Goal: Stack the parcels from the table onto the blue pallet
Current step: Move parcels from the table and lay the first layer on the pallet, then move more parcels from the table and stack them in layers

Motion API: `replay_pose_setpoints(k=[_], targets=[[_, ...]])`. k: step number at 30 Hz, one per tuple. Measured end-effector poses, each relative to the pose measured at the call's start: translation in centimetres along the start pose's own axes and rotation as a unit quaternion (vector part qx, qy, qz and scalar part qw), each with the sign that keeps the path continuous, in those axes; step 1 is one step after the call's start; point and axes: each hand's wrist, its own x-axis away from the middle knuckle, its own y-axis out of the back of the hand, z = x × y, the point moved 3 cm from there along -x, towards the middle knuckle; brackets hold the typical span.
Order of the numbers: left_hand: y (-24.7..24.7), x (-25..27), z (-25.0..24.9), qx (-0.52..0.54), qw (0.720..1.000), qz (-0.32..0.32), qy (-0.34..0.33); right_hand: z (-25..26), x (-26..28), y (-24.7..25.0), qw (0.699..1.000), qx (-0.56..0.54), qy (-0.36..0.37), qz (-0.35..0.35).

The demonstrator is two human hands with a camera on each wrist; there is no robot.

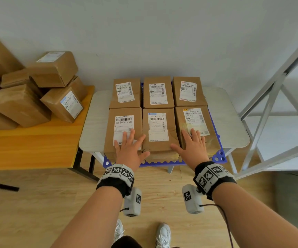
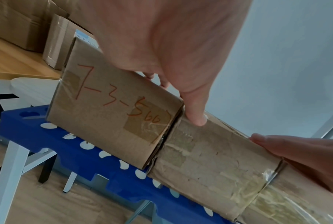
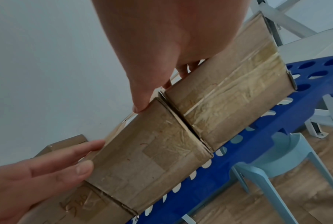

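Six brown cardboard parcels lie in two rows of three on the blue pallet (image 1: 219,156). My left hand (image 1: 129,147) rests flat, fingers spread, on the front-left parcel (image 1: 121,122), which has red writing on its front face (image 2: 113,113). Its thumb (image 2: 198,119) reaches onto the front middle parcel (image 1: 158,127). My right hand (image 1: 192,145) lies flat on the front-right parcel (image 1: 194,119), and its thumb (image 3: 140,106) touches the middle parcel's top edge (image 3: 152,159). Neither hand grips anything.
A loose pile of more parcels (image 1: 19,102) sits on the orange table (image 1: 28,145) to the left. The pallet rests on a white table (image 1: 94,122) against the wall. A grey metal rack (image 1: 269,104) stands on the right. A pale blue stool (image 3: 277,159) is under the pallet.
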Motion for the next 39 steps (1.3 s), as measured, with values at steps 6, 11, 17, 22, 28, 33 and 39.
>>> replay_pose_setpoints(k=[6,11,17,22,28,33,39], targets=[[0.2,-0.6,0.2,0.003,1.0,0.005,0.001,0.1,-0.6,0.1,1.0,0.006,0.004,0.0],[0.6,-0.5,-0.1,0.028,1.0,-0.002,0.011,0.1,-0.6,0.5,1.0,-0.016,0.0,-0.001],[3.5,-1.2,-0.9,0.133,0.988,-0.053,0.053,0.6,-1.6,3.3,0.988,-0.148,-0.03,-0.036],[7.0,-4.6,-0.8,0.132,0.984,-0.088,0.079,1.5,-4.9,6.5,0.984,-0.166,-0.022,-0.064],[10.1,-10.6,-1.6,0.143,0.982,-0.088,0.086,2.4,-9.5,9.1,0.985,-0.159,-0.021,-0.072],[11.4,-16.1,-2.1,0.113,0.988,-0.023,0.104,2.8,-13.7,10.1,0.989,-0.141,-0.047,-0.029],[11.2,-21.5,-1.7,0.069,0.987,0.055,0.133,2.6,-19.5,9.7,0.997,-0.038,-0.067,-0.015]])
